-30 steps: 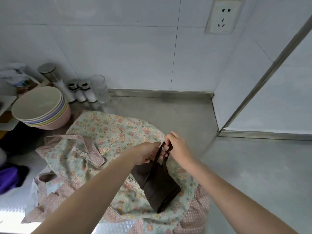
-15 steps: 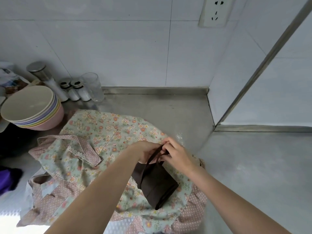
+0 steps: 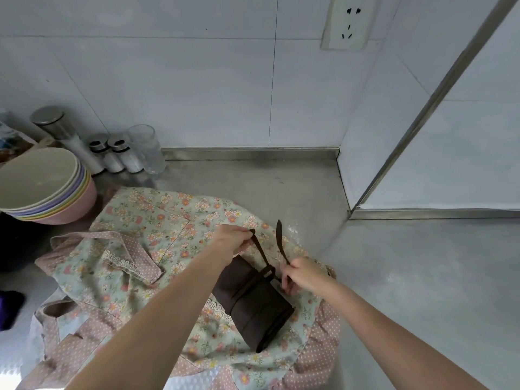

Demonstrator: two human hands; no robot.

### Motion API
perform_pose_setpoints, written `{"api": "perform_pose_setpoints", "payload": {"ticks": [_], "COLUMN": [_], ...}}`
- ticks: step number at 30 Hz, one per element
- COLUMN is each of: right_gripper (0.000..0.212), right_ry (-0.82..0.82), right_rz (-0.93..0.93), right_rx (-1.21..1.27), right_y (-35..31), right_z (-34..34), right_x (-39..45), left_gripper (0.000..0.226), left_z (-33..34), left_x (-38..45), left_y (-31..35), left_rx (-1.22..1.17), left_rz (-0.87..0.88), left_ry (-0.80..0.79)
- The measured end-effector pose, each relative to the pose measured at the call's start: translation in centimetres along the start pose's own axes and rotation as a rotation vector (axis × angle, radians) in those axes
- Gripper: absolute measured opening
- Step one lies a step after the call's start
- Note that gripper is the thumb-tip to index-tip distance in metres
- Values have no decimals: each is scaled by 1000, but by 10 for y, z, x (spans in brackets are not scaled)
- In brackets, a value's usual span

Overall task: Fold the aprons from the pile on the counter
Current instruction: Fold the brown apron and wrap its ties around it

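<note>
One folded brown apron (image 3: 253, 301) lies on one floral apron (image 3: 168, 220); left hand (image 3: 232, 240) and right hand (image 3: 302, 274) each pinch one strap.

Both bare forearms reach forward from the bottom edge. The left hand (image 3: 233, 240) is raised, fingers pinched tight (knuckles up); the right hand (image 3: 302, 274) sits lower and nearer, fingers curled in a pinching grip.
</note>
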State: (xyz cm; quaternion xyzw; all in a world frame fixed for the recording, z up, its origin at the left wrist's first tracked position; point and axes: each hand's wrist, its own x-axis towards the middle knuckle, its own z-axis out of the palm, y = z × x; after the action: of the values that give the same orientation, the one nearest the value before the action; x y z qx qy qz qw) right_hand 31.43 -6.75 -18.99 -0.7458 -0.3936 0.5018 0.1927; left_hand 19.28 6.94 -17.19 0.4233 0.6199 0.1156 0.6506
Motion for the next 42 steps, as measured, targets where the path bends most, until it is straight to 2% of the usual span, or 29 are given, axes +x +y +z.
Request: {"api": "perform_pose_setpoints", "payload": {"ticks": [2,4,6,8,9,11,12,15,17,19,20,23,24,25,27,30,32,34,36,38,40,42], "right_gripper": [43,42,41,39,37,37,36,31,29,23,18,7,13,19,25,16,9,13,20,20,14,8], "right_ry": [-93,-113,-83,-80,-126,-202,-256,-402,-475,-465,-398,-74,-11,22,-11,-115,-42,29,-48,-171,-280,-298], "right_rz": [55,86,76,96,120,202,231,306,341,322,277,135,102,88,60,-26,-79,-69,-49,-52,-72,-69], "right_rx": [-6,73,305,623,664,398,240,-123,-187,-107,-1,580,737,794,780,696,558,660,883,927,768,557], "right_y": [3,2,-1,-1,-4,-6,-9,-14,-15,-14,-15,-22,-27,-33,-43,-57,-59,-56,-49,-45,-44,-46], "right_z": [-1,-1,-1,-3,-5,-7,-6,-4,-2,-6,-8,-10,-11,-11,-11,-11,-10,-10,-13,-21,-30,-37], "right_x": [-2,0,1,3,2,-2,-4,-5,-2,-1,-2,2,4,4,3,-3,-2,0,-1,-4,-7,-8], "left_gripper": [8,16,20,20,19,20,20,16,16,18,20,25,25,25,22,18,17,12,29,50,53,41], "left_z": [6,12,17,17,15,8,3,-8,-9,-6,-3,5,8,10,15,22,26,26,20,14,11,11], "left_x": [-8,-15,-20,-17,-13,-4,-1,5,4,-3,-7,-22,-24,-25,-28,-32,-33,-35,-34,-33,-30,-27], "left_y": [2,4,5,3,2,-2,-3,-2,1,7,10,20,23,24,26,25,21,16,9,2,-2,-1], "left_rx": [-67,-137,-89,300,562,910,992,1146,1164,996,822,351,299,296,347,383,345,243,117,111,183,284], "left_rz": [-20,-38,-26,110,217,407,445,508,527,510,462,320,325,352,427,445,414,320,139,25,-7,-4], "left_ry": [-61,-211,-311,-274,-234,-140,-110,-74,-99,-174,-235,-401,-421,-421,-392,-433,-466,-456,-478,-513,-488,-459]}}
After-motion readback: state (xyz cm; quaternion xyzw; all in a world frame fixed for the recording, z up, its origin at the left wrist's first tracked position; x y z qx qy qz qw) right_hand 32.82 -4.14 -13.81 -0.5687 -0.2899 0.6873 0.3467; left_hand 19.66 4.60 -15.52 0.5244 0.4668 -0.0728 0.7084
